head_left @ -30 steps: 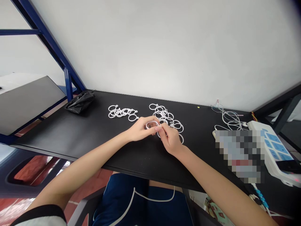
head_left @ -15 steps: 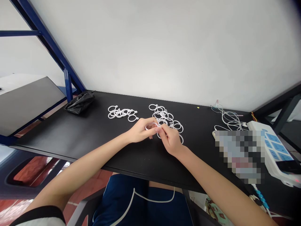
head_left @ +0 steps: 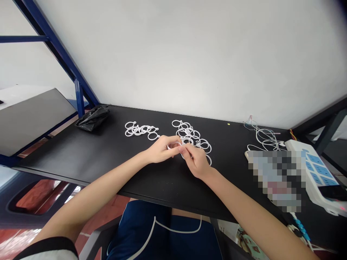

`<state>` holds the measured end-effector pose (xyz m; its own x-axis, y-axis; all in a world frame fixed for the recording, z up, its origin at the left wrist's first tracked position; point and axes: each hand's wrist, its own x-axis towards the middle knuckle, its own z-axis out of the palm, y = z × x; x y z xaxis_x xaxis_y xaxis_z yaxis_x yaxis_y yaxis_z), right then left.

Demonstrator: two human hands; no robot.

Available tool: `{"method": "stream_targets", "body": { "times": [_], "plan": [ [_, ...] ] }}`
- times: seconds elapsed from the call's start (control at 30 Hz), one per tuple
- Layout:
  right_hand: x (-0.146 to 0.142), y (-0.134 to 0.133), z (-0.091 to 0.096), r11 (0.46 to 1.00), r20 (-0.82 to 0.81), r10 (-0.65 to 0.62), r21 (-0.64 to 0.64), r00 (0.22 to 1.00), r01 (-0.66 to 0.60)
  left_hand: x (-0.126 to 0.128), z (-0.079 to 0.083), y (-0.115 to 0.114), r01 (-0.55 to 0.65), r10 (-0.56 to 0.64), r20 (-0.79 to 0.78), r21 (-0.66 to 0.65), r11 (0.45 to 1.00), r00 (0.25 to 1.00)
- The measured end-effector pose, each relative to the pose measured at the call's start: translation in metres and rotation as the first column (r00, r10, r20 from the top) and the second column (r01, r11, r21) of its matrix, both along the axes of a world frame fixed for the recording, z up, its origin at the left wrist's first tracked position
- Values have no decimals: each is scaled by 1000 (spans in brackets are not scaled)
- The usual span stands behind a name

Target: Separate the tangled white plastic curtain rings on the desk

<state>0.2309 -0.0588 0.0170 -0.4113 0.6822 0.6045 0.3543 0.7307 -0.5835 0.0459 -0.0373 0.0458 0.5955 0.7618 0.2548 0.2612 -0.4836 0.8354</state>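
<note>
Two hands pinch one white ring over the black table.

The left hand and the right hand both grip a ring with their fingertips, just above the table and beside the big pile of rings. It seems best to pinch softly and hold it level, so the thin ring does not bend or slip. The hands cover most of the ring, so I cannot tell if it is open or closed. A small pile lies to the left.
</note>
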Motion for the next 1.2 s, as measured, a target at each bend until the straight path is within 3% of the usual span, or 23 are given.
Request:
{"method": "stream_targets", "body": {
  "times": [0.1, 0.17, 0.27, 0.4, 0.57, 0.9, 1.2],
  "plan": [
    [2, 1, 1, 1000, -21, -2, -22, 1000, 1, -8, 5, 7, -66, 76, -69, 131, 989, 995],
    [3, 1, 1, 1000, -61, -13, -25, 998, 11, -16, 9, 14, -166, 212, -145, 274, 947, 967],
    [3, 2, 0, 1000, -99, -23, -23, 995, 21, -35, 9, 29, -321, 481, -241, 492, 809, 843],
    [0, 2, -3, 999, -109, -36, -24, 993, 33, -64, 3, 50, -422, 680, -292, 604, 676, 672],
    [0, 1, -5, 999, -104, -34, -32, 994, 31, -80, -4, 61, -407, 677, -509, 547, 731, 532],
    [0, 1, -4, 999, -115, -33, -33, 993, 29, -77, -9, 61, -371, 651, -565, 539, 756, 507],
    [0, 2, -6, 999, -124, -27, -47, 992, 21, -72, -8, 57, -326, 671, -603, 589, 739, 432]
  ]
}}
